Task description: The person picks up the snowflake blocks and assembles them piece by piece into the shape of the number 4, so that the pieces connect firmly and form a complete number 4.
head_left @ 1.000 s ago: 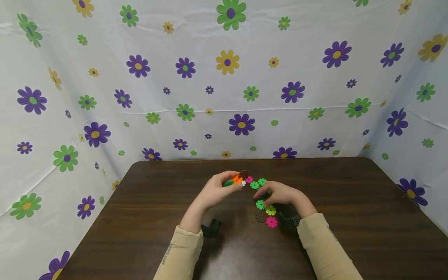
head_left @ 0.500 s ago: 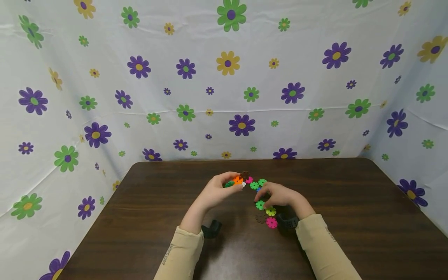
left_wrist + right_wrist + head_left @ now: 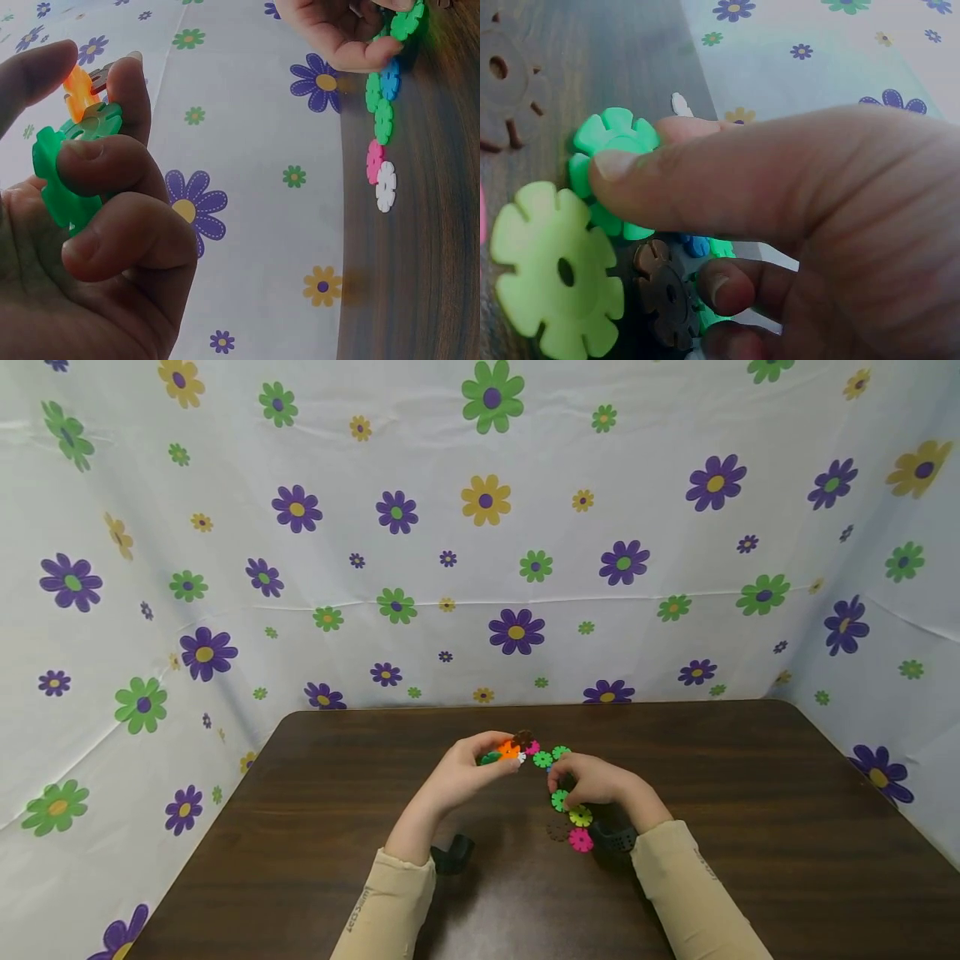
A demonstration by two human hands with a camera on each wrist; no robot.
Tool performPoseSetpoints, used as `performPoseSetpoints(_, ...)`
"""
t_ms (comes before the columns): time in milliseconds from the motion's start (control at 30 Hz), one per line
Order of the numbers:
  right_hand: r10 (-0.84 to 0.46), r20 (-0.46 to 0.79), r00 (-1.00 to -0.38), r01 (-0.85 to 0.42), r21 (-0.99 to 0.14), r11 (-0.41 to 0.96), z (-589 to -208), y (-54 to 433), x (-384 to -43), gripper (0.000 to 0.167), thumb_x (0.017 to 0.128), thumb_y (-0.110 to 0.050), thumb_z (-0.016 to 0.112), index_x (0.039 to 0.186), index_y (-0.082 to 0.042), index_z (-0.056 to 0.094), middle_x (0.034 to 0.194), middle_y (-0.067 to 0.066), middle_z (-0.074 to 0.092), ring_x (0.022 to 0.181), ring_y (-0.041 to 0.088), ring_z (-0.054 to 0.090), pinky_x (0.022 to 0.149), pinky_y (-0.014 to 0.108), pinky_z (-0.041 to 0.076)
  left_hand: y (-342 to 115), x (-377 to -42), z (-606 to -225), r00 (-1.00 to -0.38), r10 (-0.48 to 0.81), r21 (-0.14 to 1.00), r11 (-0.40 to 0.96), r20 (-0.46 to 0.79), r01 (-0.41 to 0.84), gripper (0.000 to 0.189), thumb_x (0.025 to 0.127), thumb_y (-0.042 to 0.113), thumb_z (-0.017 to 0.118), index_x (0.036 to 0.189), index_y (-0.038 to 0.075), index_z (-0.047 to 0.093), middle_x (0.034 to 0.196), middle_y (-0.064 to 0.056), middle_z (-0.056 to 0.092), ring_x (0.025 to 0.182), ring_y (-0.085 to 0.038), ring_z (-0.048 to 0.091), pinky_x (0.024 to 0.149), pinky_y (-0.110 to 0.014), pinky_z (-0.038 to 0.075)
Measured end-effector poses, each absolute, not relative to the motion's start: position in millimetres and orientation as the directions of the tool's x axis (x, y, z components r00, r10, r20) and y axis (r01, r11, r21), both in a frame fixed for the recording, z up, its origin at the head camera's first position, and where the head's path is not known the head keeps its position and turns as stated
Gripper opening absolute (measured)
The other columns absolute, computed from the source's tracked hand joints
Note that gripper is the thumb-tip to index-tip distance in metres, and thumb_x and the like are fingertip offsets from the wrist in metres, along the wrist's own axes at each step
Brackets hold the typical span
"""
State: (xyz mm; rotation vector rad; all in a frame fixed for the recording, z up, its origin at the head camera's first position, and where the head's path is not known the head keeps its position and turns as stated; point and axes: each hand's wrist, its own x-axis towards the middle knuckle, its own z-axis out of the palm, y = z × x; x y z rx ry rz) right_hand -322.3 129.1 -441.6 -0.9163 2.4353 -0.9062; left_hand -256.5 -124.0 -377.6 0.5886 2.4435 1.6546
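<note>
My left hand (image 3: pixel 465 772) holds a small cluster of flower-shaped plastic discs above the table. In the left wrist view, an orange disc (image 3: pixel 80 94) sits between thumb and index finger, a green disc (image 3: pixel 52 176) lies behind the curled fingers, and part of a brown disc shows past the index fingertip. My right hand (image 3: pixel 600 779) pinches a light green disc (image 3: pixel 634 129) between thumb and index finger. Right below it are a yellow-green disc (image 3: pixel 566 274) and a brown disc (image 3: pixel 664 292), the latter near the other curled fingers.
On the dark wooden table (image 3: pixel 337 793), a pink disc (image 3: pixel 581 840) and a brown disc (image 3: pixel 558 832) lie nearest the person. Green, blue, pink and white (image 3: pixel 386 187) discs lie farther back, between the hands. A flowered cloth (image 3: pixel 420 543) hangs behind the table.
The right index finger has drawn in toward the thumb, onto the light green disc, which has shifted slightly. The left hand keeps its cluster almost in place.
</note>
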Motion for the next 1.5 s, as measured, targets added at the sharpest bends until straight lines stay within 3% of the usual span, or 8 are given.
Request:
performPoseSetpoints(333, -0.631, -0.076, -0.772, -0.31, -0.821, 0.479, -438.6, 136.7, -321.2, 0.008, 0.085, -0.003, 0.069, 0.092, -0.003, 0.066, 0.075, 0.005, 0.059, 0.062, 0.018, 0.05, 0.057, 0.034, 0.047, -123.0, -256.4, -379.1, -0.917, 0.387, 0.919, 0.318, 0.098, 0.232, 0.044, 0.09, 0.028, 0.07, 0.129, 0.01, 0.06, 0.12, -0.004, 0.062, 0.099, -0.021, 0.056, 0.085, -0.037, 0.049)
performPoseSetpoints(533, -0.514, -0.016, -0.858, -0.189, -0.92, 0.344, -422.1, 136.9, -318.6, 0.027, 0.09, -0.013, 0.069, 0.105, 0.009, 0.067, 0.078, 0.013, 0.067, 0.063, 0.027, 0.06, 0.062, 0.048, 0.055, -122.3, -257.2, -378.6, -0.91, 0.4, 0.918, 0.315, 0.104, 0.243, 0.042, 0.091, 0.027, 0.069, 0.128, 0.01, 0.061, 0.116, -0.004, 0.063, 0.095, -0.02, 0.057, 0.082, -0.036, 0.049)
performPoseSetpoints(700, -0.446, 0.002, -0.895, -0.105, -0.973, 0.207, -412.6, 131.1, -317.0, 0.03, 0.092, -0.019, 0.067, 0.103, 0.009, 0.067, 0.079, 0.017, 0.066, 0.066, 0.037, 0.063, 0.056, 0.036, 0.055, -121.8, -257.9, -379.4, -0.912, 0.395, 0.911, 0.328, 0.108, 0.25, 0.041, 0.09, 0.028, 0.069, 0.127, 0.01, 0.062, 0.115, -0.004, 0.063, 0.094, -0.02, 0.057, 0.082, -0.035, 0.05)
performPoseSetpoints(833, -0.401, 0.008, -0.916, -0.058, -0.992, 0.113, -404.7, 125.1, -312.9, 0.029, 0.094, -0.023, 0.066, 0.092, 0.005, 0.065, 0.07, 0.015, 0.062, 0.057, 0.029, 0.061, 0.049, 0.026, 0.05, -121.7, -259.5, -382.6, -0.911, 0.399, 0.914, 0.324, 0.102, 0.245, 0.041, 0.09, 0.028, 0.069, 0.126, 0.01, 0.062, 0.114, -0.004, 0.063, 0.093, -0.021, 0.056, 0.08, -0.034, 0.05)
performPoseSetpoints(1033, -0.407, 0.026, -0.913, -0.043, -0.999, 0.033, -396.9, 117.6, -307.0, 0.028, 0.096, -0.024, 0.062, 0.079, -0.002, 0.061, 0.059, 0.006, 0.054, 0.048, 0.014, 0.051, 0.045, 0.023, 0.045, -121.8, -259.9, -384.7, -0.905, 0.413, 0.914, 0.32, 0.101, 0.248, 0.04, 0.091, 0.027, 0.069, 0.126, 0.011, 0.062, 0.113, -0.005, 0.063, 0.091, -0.021, 0.056, 0.077, -0.034, 0.049)
performPoseSetpoints(1500, -0.434, 0.038, -0.9, -0.047, -0.999, 0.011, -392.2, 114.7, -301.7, 0.029, 0.098, -0.022, 0.058, 0.076, -0.003, 0.06, 0.053, 0.003, 0.05, 0.045, 0.011, 0.043, 0.043, 0.022, 0.04, -121.9, -258.9, -382.3, -0.9, 0.423, 0.904, 0.336, 0.104, 0.263, 0.037, 0.091, 0.027, 0.069, 0.124, 0.013, 0.063, 0.112, -0.004, 0.063, 0.091, -0.021, 0.055, 0.077, -0.035, 0.048)
